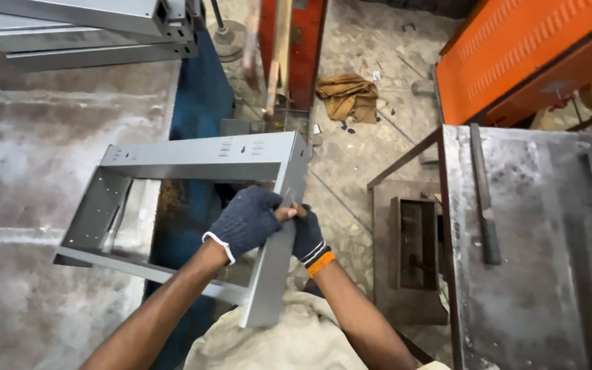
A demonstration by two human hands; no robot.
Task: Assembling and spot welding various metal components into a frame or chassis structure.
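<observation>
A grey sheet-metal frame (pixel 193 159) with punched holes and slots rests partly on the metal table (pixel 35 178) at the left and hangs over its edge. My left hand (pixel 244 220), in a dark knitted glove, grips the frame's near upright side. My right hand (pixel 307 234), also gloved and with an orange band at the wrist, clasps the same side from the right, its fingers meeting the left hand's. Both forearms rise from the bottom of the view.
More grey metal sections (pixel 83 27) are stacked at the top left. A second steel bench (pixel 536 274) at the right carries a long file or flat tool (pixel 484 195). An orange machine housing (pixel 522 55) stands behind; a brown rag (pixel 347 96) lies on the floor.
</observation>
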